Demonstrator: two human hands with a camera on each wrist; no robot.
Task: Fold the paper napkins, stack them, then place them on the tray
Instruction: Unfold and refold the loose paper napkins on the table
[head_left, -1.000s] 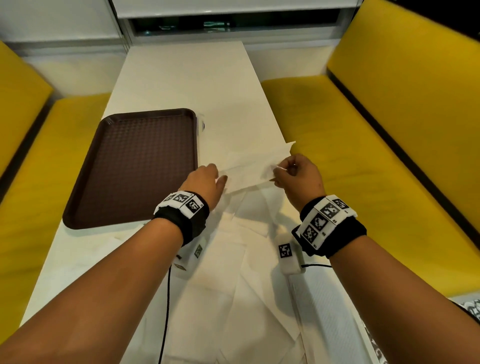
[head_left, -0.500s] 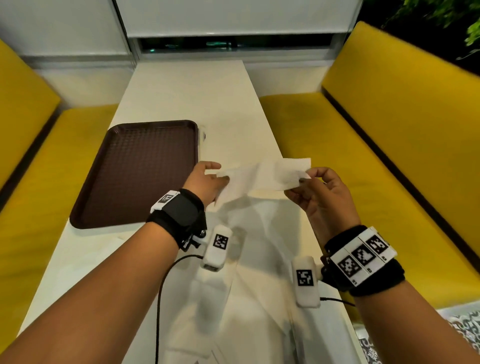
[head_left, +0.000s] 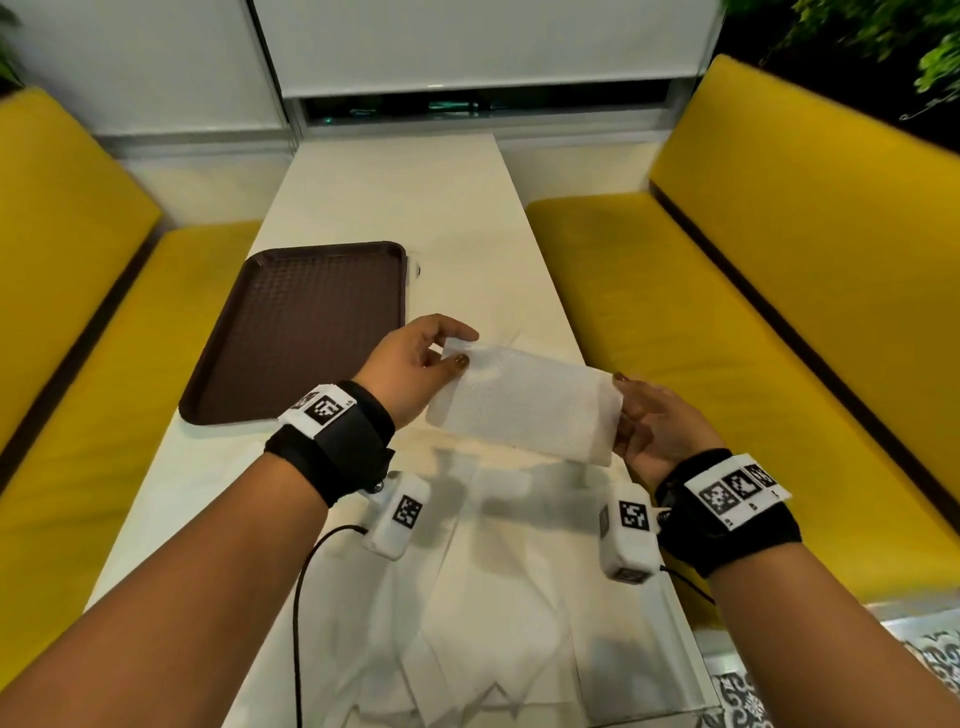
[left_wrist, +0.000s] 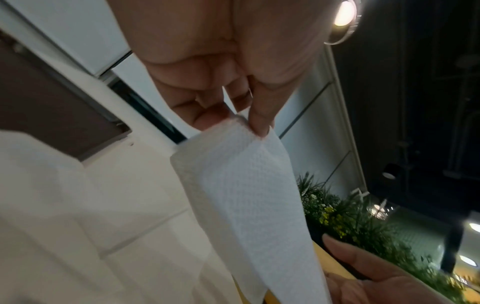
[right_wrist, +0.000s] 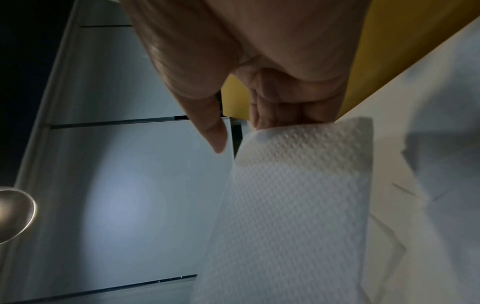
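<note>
On the left bench: yellow seat (head_left: 93, 364) runs along the table's left side, backrest rising at the frame edge.
Tray: brown tray (head_left: 291, 332) lies flat on the white table (head_left: 395, 197), left of centre, touching nothing else; nothing lies in it.
Left hand: left hand (head_left: 410, 364) is raised above the table just right of the tray's near corner; thumb and fingers pinch the left end of the napkin. The left wrist view shows the fingertips (left_wrist: 259, 123) closed on the folded edge.
Held napkin: white embossed napkin (head_left: 524, 410), folded into a long strip, is stretched between both hands above the table, its right end lower than its left. It is clear of the tray and casts a shadow on the sheets beneath.
Loose napkins: several unfolded napkins (head_left: 493, 623) lie overlapping on the near part of the table, under and between the forearms; their number cannot be told.
Right hand: right hand (head_left: 654, 431) grips the strip's right end, palm turned towards the camera. In the right wrist view the curled fingers (right_wrist: 285, 115) hold the end from behind, while the thumb stands apart from the paper.
Wrist gear: black bands with printed markers sit on both wrists.
Right bench: second yellow seat (head_left: 727, 338) lines the table's right side.
</note>
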